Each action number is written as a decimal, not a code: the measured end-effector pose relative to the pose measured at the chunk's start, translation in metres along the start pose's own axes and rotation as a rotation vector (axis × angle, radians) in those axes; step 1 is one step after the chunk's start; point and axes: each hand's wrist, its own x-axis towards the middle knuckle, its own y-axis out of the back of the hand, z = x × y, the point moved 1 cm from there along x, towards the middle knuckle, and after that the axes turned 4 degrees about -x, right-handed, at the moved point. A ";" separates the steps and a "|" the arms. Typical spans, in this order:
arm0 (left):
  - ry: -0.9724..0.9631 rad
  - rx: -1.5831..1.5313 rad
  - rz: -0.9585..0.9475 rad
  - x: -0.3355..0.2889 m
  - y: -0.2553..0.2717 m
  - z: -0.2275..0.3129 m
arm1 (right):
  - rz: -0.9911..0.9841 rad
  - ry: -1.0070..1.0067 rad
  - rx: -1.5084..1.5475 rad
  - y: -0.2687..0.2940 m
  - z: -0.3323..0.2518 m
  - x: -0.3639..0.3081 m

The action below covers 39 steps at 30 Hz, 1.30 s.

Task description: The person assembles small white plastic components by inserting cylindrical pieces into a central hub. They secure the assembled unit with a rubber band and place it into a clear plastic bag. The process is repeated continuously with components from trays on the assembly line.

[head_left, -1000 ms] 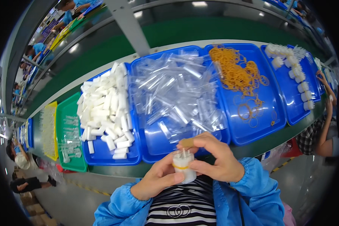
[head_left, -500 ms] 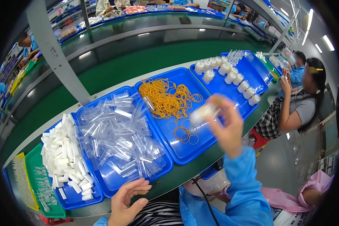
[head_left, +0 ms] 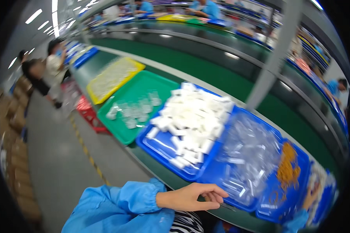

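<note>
The left hand (head_left: 193, 197) is held near clear plastic sleeves (head_left: 254, 149), fingers apart; for the right hand (head_left: 310, 197), finger closure cannot be told.

My left hand (head_left: 194, 197), loosely curled, thumb apart, hangs near the tray (head_left: 213, 175) of clear sleeves (head_left: 252, 149); my right hand (head_left: 312, 196), blurred, is at far right. Orange bands (head_left: 288, 165) lie between them, white cylinders (head_left: 194, 120) farther left.

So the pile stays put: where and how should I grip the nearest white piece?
Probably pinch the white piece across its middle, coming from above and the near side: it looks elongated, lying at the front of the pile with bare blue tray before it.
</note>
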 end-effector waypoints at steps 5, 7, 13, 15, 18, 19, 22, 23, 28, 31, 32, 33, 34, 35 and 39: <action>-0.278 0.473 0.561 -0.067 0.065 0.015 | 0.055 -0.080 -0.024 0.022 -0.016 -0.003; -0.293 0.454 1.003 -0.089 0.111 0.019 | 0.125 -0.121 -0.058 0.044 -0.041 -0.017; -0.279 1.513 1.466 -0.173 0.233 0.034 | 0.117 -0.106 0.053 0.008 -0.209 -0.072; -0.073 1.406 1.296 -0.195 0.262 0.027 | 0.068 -0.065 0.078 -0.027 -0.300 -0.095; 0.066 1.423 1.160 -0.194 0.275 0.034 | -0.058 0.120 0.137 -0.088 -0.420 -0.137; 0.055 1.447 1.142 -0.196 0.274 0.039 | -0.209 0.256 0.101 -0.105 -0.446 -0.149; 0.006 1.433 1.173 -0.197 0.263 0.046 | -0.635 0.748 0.140 -0.165 -0.520 -0.185; -0.006 1.423 1.193 -0.199 0.259 0.047 | -0.776 0.862 0.135 -0.187 -0.530 -0.197; -0.384 0.737 1.377 -0.198 0.227 0.046 | -0.739 1.264 -0.048 -0.264 -0.561 -0.233; -0.466 0.433 1.205 -0.189 0.189 0.042 | -0.795 1.298 -0.341 -0.279 -0.569 -0.237; -0.495 0.409 1.157 -0.181 0.173 0.038 | -0.802 1.304 -0.334 -0.280 -0.571 -0.237; -0.524 0.382 1.105 -0.170 0.156 0.033 | -0.808 1.307 -0.331 -0.282 -0.573 -0.237; -0.524 0.442 1.029 -0.160 0.146 0.020 | -0.809 1.302 -0.342 -0.282 -0.573 -0.236; -0.522 0.510 0.962 -0.151 0.135 0.010 | -0.830 1.221 -0.241 -0.279 -0.576 -0.230; -0.504 0.717 0.708 -0.106 0.087 0.000 | -0.997 0.557 0.273 -0.259 -0.570 -0.210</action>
